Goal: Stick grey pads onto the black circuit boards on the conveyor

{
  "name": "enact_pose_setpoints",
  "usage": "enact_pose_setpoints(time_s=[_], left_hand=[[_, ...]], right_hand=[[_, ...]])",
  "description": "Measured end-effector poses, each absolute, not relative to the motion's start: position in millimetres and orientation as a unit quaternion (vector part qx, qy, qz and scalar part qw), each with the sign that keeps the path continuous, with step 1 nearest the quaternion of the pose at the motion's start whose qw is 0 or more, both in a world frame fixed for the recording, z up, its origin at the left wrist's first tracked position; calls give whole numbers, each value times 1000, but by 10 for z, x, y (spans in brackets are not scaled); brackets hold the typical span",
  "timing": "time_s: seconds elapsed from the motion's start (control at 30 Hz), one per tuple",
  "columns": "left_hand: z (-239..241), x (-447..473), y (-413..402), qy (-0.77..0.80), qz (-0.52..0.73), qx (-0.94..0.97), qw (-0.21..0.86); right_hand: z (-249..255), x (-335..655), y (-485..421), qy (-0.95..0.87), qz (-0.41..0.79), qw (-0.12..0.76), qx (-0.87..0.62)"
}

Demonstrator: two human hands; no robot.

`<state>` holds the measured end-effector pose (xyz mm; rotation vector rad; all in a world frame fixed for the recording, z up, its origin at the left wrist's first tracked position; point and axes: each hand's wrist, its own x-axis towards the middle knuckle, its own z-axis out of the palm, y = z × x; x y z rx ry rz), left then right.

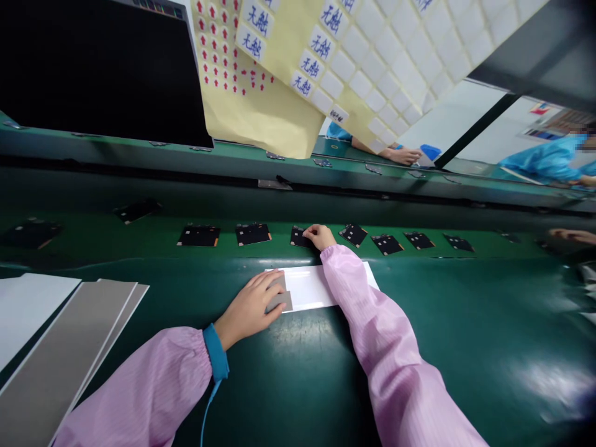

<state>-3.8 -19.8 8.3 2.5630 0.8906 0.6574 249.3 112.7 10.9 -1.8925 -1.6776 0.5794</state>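
Observation:
My left hand (251, 307) lies on the green bench with its fingers curled round a small grey pad (279, 300) at the left end of a white sheet (311, 287). My right hand (318, 236) reaches over that sheet to the conveyor belt (279, 248) and pinches the edge of a small black board (299, 236). More black boards lie in a row on the belt, such as one to the left (252, 234) and one to the right (354, 234). Both arms wear pink sleeves; a blue wrist strap (216, 351) sits on the left wrist.
Grey and white sheets (60, 347) are stacked at the near left. A black screen (102, 68) stands behind the belt. Yellow label sheets (335, 56) hang overhead. Other people in blue sleeves (544, 161) work across the line, one hand (403, 155) resting there.

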Motion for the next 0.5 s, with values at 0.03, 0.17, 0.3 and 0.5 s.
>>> enact_pose_setpoints(time_s=[0.03, 0.17, 0.3, 0.5], left_hand=[[83, -38, -198, 314, 231, 904, 173], [65, -40, -191, 310, 232, 906, 168], [34, -44, -185, 312, 226, 909, 158], [51, -40, -199, 309, 216, 915, 141]], right_hand=[[108, 2509, 1126, -628, 208, 268, -701], [95, 2580, 1122, -638, 166, 273, -701], [126, 2619, 1007, -660, 91, 232, -708], [265, 2536, 724, -743, -9, 21, -668]])
